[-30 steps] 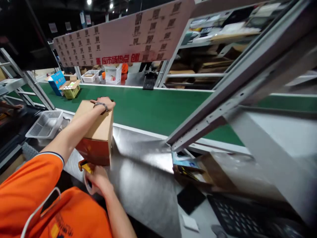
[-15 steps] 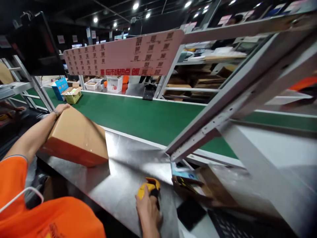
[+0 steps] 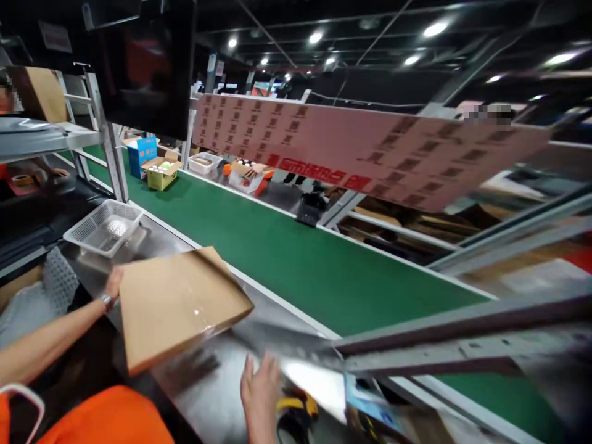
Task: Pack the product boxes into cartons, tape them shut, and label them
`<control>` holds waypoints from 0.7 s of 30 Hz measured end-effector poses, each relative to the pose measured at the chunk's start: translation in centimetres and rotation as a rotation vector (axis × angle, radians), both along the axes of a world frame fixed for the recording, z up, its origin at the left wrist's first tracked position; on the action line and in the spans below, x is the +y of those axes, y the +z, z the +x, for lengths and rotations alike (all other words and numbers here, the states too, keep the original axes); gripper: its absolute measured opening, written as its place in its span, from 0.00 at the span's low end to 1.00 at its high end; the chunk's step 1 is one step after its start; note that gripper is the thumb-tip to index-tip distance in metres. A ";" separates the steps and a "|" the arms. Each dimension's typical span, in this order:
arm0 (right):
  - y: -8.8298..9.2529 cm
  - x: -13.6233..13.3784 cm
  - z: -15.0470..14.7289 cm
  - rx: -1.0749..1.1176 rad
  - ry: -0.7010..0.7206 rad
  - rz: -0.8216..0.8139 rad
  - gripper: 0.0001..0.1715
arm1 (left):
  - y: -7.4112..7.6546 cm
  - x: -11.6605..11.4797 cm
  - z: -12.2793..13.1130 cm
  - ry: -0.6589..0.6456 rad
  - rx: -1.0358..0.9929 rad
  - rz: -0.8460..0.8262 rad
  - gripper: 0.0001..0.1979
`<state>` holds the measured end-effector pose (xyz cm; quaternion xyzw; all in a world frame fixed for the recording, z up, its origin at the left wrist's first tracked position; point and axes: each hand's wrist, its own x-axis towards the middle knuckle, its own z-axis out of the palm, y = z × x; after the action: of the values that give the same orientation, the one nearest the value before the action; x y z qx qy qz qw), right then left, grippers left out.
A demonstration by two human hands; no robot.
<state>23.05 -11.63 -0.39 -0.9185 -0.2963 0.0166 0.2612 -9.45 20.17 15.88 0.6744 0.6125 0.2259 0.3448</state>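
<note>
A brown cardboard box (image 3: 173,302), with shiny clear tape on one face, is tilted above the metal table. My left hand (image 3: 114,282) grips it by its left edge, the fingers partly hidden behind the cardboard. To the right of the box, my right hand (image 3: 261,385) is raised with its fingers apart and nothing in them. Just beside that hand, a yellow and black tape dispenser (image 3: 298,407) rests on the metal table (image 3: 213,388), blurred and partly covered by the wrist.
A white plastic basket (image 3: 108,228) sits at the table's left end. Beyond the table runs a green conveyor belt (image 3: 287,259), carrying a blue carton (image 3: 142,157) and a yellow-green carton (image 3: 161,176) of bottles. A metal frame post (image 3: 416,345) slants across the right.
My right hand has let go of the tape dispenser and opened. The box has been turned and tipped by my left hand. The view has swung left, bringing the white basket into sight.
</note>
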 end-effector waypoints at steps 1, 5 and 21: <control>1.4 2.2 -0.6 -0.029 0.021 0.053 0.56 | -2.3 -1.6 0.4 -0.016 -0.022 -0.048 0.35; 5.0 10.1 -2.4 -0.095 0.114 -0.072 0.58 | -9.2 -7.0 2.1 -0.148 -0.083 -0.232 0.27; 4.7 11.9 0.1 -0.129 0.074 -0.447 0.73 | -27.4 1.4 -9.1 -0.629 0.054 0.023 0.45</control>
<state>23.14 0.25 4.30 -0.9413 -0.3347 0.0325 0.0312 -18.58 21.55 -11.56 0.8405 0.3802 0.0972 0.3737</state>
